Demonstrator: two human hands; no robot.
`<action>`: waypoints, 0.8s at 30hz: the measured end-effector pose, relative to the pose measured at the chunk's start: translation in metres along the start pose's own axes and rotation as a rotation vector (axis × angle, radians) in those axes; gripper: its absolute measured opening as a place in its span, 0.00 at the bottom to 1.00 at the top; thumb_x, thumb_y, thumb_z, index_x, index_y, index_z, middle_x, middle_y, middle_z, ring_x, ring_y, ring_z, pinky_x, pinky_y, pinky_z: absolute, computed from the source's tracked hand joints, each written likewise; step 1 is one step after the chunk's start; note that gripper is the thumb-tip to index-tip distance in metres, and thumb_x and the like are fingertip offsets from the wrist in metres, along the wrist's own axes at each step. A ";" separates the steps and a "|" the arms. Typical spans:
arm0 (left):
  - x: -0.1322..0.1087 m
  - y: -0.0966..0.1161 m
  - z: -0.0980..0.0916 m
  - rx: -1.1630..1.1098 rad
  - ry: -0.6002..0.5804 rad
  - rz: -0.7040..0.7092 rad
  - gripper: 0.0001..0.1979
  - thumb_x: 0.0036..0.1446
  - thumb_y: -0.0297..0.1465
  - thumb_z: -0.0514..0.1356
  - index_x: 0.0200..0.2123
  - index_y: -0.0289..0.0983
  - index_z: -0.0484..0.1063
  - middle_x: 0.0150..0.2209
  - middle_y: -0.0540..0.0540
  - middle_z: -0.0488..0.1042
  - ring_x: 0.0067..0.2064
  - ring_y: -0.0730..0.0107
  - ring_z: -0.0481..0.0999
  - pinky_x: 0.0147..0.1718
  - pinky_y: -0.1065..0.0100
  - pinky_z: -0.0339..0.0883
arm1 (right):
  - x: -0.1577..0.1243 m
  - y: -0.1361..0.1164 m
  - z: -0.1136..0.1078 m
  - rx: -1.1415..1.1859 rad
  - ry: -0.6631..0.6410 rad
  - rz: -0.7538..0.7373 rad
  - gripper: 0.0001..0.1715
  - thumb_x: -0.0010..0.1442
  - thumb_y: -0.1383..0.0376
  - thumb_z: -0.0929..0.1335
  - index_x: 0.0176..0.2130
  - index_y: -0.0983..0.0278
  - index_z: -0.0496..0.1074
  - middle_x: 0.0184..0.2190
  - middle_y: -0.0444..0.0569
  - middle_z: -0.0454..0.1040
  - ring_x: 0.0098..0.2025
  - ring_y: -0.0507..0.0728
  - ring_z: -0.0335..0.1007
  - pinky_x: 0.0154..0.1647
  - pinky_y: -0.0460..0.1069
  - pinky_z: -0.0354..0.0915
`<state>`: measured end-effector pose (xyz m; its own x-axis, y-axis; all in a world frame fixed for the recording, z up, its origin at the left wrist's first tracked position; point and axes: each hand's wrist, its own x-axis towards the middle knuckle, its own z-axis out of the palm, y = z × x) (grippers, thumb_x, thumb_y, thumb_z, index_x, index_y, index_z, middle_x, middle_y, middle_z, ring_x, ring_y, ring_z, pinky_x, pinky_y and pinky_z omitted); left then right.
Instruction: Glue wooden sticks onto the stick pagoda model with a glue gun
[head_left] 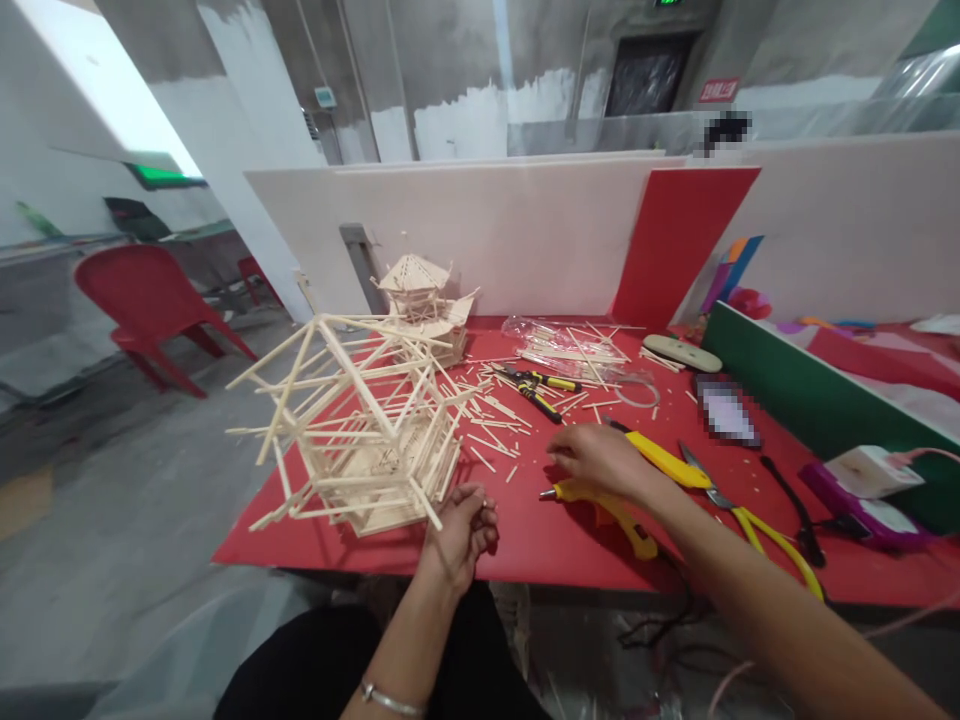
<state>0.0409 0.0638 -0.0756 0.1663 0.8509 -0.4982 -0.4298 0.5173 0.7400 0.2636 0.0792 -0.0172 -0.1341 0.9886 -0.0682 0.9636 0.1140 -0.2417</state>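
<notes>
1 glue gun (621,516), partly behind right hand (596,460)

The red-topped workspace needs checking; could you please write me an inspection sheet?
Surface: red tabletop, strewn with wooden sticks.
Job's things: open stick frame at left; pagoda-like model behind it; yellow glue gun near front edge.
Clutter: black-and-yellow pliers, yellow-handled pliers, clear plastic packaging.
Hands: left hand curled beside the frame, hold unclear; right hand above the glue gun, contact unclear.
Cables: pink cable at white adapter; dark cords below the tabletop's edge.
Surroundings: red plastic chair at left; white panel behind the tabletop.
</notes>
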 end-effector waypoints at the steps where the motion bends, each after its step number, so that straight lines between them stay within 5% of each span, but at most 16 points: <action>1: 0.002 0.001 0.000 0.000 0.002 -0.007 0.10 0.47 0.27 0.64 0.33 0.35 0.66 0.23 0.50 0.72 0.20 0.76 0.69 0.16 0.76 0.60 | 0.007 0.006 0.001 0.003 -0.015 -0.003 0.12 0.57 0.64 0.64 0.36 0.58 0.78 0.36 0.48 0.79 0.37 0.57 0.73 0.31 0.46 0.56; 11: 0.005 0.005 0.008 -0.042 0.069 -0.005 0.14 0.47 0.24 0.61 0.39 0.35 0.65 0.22 0.49 0.73 0.20 0.75 0.69 0.16 0.75 0.61 | 0.063 0.025 0.008 0.003 -0.065 -0.047 0.14 0.57 0.60 0.64 0.39 0.57 0.78 0.37 0.47 0.79 0.38 0.57 0.72 0.29 0.46 0.54; 24: -0.001 0.000 0.011 -0.131 0.201 0.092 0.21 0.40 0.25 0.63 0.42 0.33 0.66 0.22 0.51 0.70 0.18 0.77 0.64 0.14 0.76 0.57 | 0.119 -0.003 0.016 -0.026 -0.096 -0.115 0.13 0.57 0.61 0.64 0.38 0.59 0.78 0.36 0.46 0.79 0.38 0.54 0.71 0.32 0.44 0.55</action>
<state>0.0507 0.0639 -0.0701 -0.0527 0.8521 -0.5206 -0.5484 0.4110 0.7283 0.2406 0.1948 -0.0398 -0.2643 0.9551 -0.1340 0.9461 0.2299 -0.2281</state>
